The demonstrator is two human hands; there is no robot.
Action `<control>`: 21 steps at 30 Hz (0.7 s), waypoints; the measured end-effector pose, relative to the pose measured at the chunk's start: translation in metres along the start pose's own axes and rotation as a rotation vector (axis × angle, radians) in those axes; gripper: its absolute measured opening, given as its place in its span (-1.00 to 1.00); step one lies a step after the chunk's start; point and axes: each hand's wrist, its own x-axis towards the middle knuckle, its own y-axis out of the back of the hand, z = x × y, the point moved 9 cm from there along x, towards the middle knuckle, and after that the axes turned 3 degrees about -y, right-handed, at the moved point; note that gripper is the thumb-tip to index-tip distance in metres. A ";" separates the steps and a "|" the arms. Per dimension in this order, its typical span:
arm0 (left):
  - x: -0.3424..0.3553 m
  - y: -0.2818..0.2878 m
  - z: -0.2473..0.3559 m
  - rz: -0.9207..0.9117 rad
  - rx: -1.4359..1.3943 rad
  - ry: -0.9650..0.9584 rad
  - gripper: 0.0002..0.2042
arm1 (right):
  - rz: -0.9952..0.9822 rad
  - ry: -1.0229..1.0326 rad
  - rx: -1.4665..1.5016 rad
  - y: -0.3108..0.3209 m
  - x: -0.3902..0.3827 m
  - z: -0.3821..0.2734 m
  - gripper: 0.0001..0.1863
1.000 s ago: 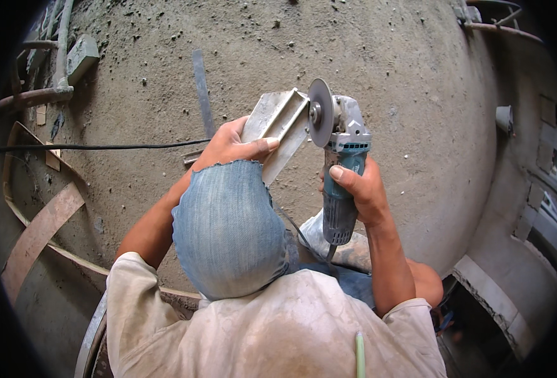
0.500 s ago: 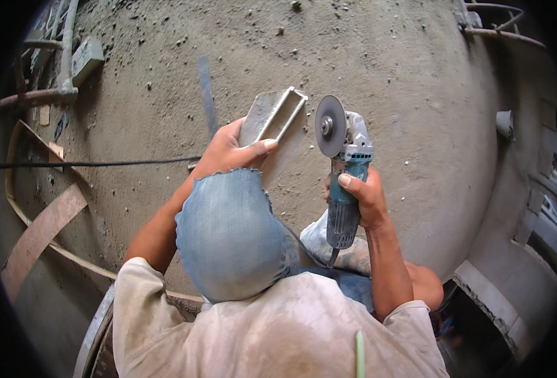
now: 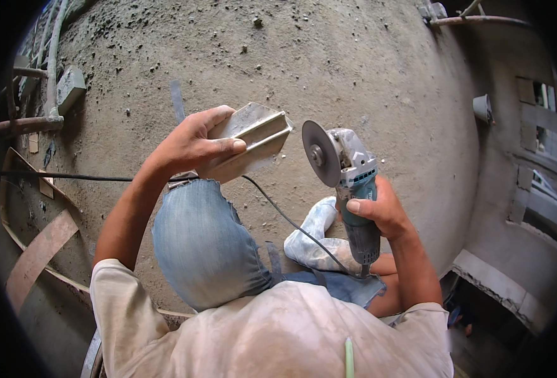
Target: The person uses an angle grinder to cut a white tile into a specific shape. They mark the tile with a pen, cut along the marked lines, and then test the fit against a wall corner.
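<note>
My left hand (image 3: 196, 140) grips a pale, dusty, grooved profile piece (image 3: 271, 140), with the thumb laid across its near face and the fingers behind. One end of this piece looks cut at an angle. In my right hand (image 3: 387, 206) is a teal and black angle grinder (image 3: 360, 220), held upright with the thumb over its body. Its thin grey cutting disc (image 3: 317, 153) stands just right of the piece, with a small gap between them. Whether the disc is spinning, I cannot tell.
Rough, crumb-strewn cement floor (image 3: 329, 69) lies ahead. A black cord (image 3: 64, 177) crosses from the left, and another stretch passes by my legs. Curved boards (image 3: 42, 255), a pale block (image 3: 70, 88) and metal tubing (image 3: 29, 125) are at left. A white bucket (image 3: 482, 108) is at right.
The profile piece has turned flatter and crosswise in my left hand. My right hand has come lower and to the right with the grinder, whose disc now faces more toward me.
</note>
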 end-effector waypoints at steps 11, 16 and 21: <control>-0.003 -0.007 0.016 0.025 0.075 0.002 -0.42 | -0.026 0.016 -0.034 -0.002 -0.005 -0.001 -0.24; 0.001 -0.008 0.015 0.018 0.118 -0.014 -0.41 | -0.023 0.024 -0.010 0.000 -0.003 -0.001 -0.27; 0.001 -0.011 0.019 0.025 0.092 -0.011 -0.42 | -0.011 0.020 -0.058 0.003 0.000 -0.002 -0.31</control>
